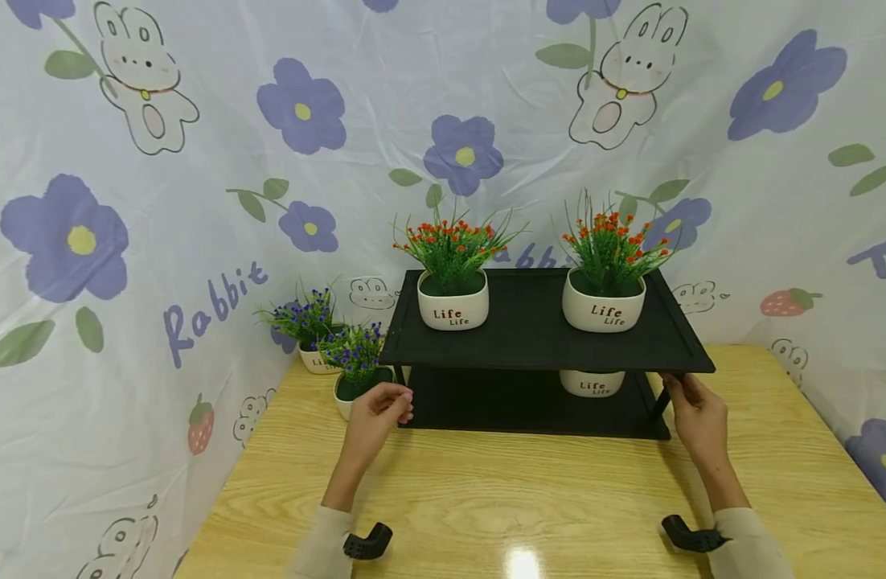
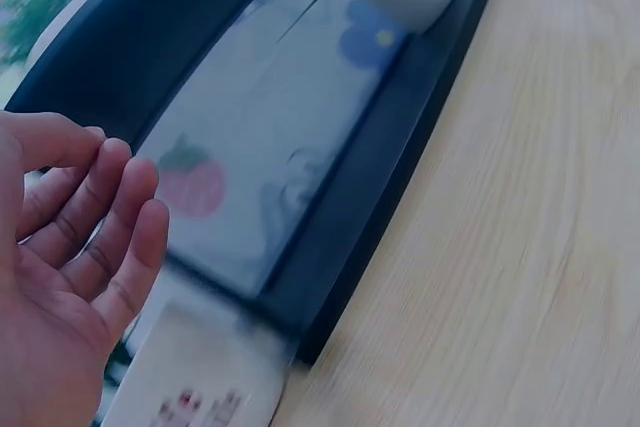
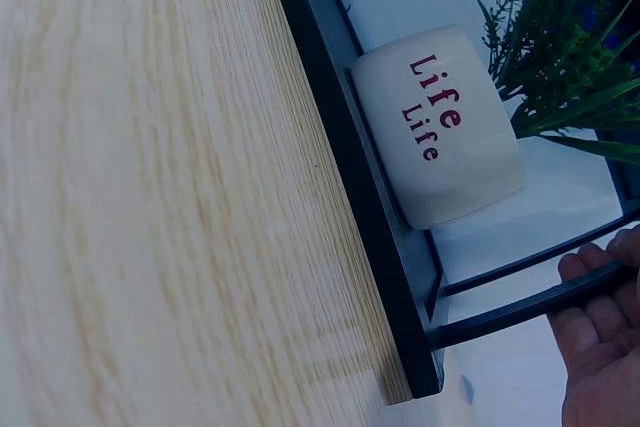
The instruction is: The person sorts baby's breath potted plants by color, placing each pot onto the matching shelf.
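A black two-tier shelf [image 1: 522, 347] stands on the wooden table. My left hand [image 1: 380, 404] is at the shelf's front left corner, just below the upper board, its fingers loosely bent and nothing visible between them. My right hand [image 1: 699, 414] grips the front right leg [image 3: 530, 309], its fingers passing behind it. On the upper board are two white "Life" pots with orange-red flowers, a left pot [image 1: 453, 310] and a right pot [image 1: 604, 310]. Below, on the lower board, sits another white pot [image 3: 440, 127]; its plant shows blue-purple specks in the right wrist view.
Left of the shelf stand two white pots with blue-purple flowers, a rear one [image 1: 318, 359] and a front one [image 1: 344, 406] close by my left hand. A printed cloth [image 1: 443, 72] hangs behind the table [image 1: 472, 498].
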The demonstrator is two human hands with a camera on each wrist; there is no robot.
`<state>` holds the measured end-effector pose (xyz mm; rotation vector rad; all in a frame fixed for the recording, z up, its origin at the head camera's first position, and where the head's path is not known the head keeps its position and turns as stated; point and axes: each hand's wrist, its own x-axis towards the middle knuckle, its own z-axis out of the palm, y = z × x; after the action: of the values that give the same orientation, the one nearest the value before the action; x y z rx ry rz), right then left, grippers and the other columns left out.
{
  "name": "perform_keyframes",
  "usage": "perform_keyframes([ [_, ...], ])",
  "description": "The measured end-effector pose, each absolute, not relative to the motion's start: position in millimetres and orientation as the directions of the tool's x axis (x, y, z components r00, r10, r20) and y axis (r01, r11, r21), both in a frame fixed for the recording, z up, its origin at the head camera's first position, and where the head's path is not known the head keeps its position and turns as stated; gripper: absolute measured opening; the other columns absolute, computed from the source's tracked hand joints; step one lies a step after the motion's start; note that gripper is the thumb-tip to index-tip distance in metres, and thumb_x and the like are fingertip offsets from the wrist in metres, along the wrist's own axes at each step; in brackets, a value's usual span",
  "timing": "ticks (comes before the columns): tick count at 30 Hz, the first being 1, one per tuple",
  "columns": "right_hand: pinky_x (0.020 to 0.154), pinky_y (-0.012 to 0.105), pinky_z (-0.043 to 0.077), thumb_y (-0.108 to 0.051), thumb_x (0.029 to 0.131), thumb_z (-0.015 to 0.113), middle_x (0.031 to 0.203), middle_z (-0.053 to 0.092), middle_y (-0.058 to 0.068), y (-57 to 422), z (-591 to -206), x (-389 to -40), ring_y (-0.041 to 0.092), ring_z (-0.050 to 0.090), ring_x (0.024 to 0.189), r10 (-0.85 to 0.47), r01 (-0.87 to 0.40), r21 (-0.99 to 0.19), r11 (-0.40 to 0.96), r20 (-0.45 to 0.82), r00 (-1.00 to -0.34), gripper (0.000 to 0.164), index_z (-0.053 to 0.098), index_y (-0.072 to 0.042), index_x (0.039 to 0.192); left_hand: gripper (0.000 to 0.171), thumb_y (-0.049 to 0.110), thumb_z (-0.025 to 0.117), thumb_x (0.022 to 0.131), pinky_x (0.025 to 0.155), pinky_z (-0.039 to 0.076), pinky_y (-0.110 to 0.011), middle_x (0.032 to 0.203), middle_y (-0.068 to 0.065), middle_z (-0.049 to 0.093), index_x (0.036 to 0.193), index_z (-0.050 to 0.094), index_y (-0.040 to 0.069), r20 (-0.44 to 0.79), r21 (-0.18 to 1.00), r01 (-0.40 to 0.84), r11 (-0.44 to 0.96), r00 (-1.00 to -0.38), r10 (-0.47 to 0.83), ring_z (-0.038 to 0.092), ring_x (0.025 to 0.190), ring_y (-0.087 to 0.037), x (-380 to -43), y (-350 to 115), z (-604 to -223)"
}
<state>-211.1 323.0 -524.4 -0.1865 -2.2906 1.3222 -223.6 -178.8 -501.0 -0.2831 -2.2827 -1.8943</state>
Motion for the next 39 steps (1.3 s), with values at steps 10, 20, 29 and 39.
perform_keyframes([
  [10, 0.089, -0.003, 0.043, -0.028, 0.114, 0.051, 0.138, 0.068, 0.024, 323, -524, -212, -0.028, 0.051, 0.104, 0.35, -0.112, -0.851, 0.514, 0.326, -0.878, 0.044, 0.064, -0.001, 0.146, 0.019, 0.006, 0.068, 0.104, 0.076, 0.064, -0.027, 0.093, -0.006, 0.076, 0.115, 0.073, -0.009, 0.281, 0.943, 0.248, 0.223, -0.951, -0.13, 0.072, 0.081, -0.009, -218, -246, -505],
  [20, 0.088, -0.002, 0.044, -0.025, 0.114, 0.052, 0.134, 0.072, 0.016, 324, -523, -212, -0.027, 0.054, 0.103, 0.357, -0.117, -0.857, 0.502, 0.328, -0.875, 0.041, 0.065, -0.001, 0.145, 0.054, 0.013, 0.069, 0.105, 0.103, 0.048, -0.017, 0.15, -0.019, 0.051, 0.153, 0.047, 0.0, 0.231, 0.952, 0.178, 0.247, -0.951, -0.205, 0.052, 0.133, -0.019, -227, -278, -516],
  [29, 0.086, -0.003, 0.042, -0.03, 0.114, 0.051, 0.126, 0.072, -0.005, 325, -523, -210, -0.028, 0.051, 0.099, 0.359, -0.086, -0.857, 0.507, 0.301, -0.884, 0.044, 0.065, -0.001, 0.145, 0.098, 0.009, 0.069, 0.103, 0.135, 0.01, -0.058, 0.178, -0.017, 0.008, 0.171, -0.002, 0.011, 0.058, 0.983, 0.055, 0.176, -0.998, -0.013, 0.006, 0.167, -0.039, -243, -290, -531],
  [39, 0.089, -0.002, 0.044, -0.023, 0.114, 0.052, 0.129, 0.073, 0.01, 324, -525, -213, -0.027, 0.053, 0.102, 0.341, -0.145, -0.844, 0.516, 0.357, -0.87, 0.04, 0.067, 0.002, 0.142, 0.121, -0.002, 0.077, 0.094, 0.136, 0.003, -0.055, 0.18, -0.017, 0.0, 0.171, -0.013, 0.019, -0.006, 0.987, -0.001, 0.16, -0.999, 0.033, -0.005, 0.168, -0.037, -263, -283, -545],
])
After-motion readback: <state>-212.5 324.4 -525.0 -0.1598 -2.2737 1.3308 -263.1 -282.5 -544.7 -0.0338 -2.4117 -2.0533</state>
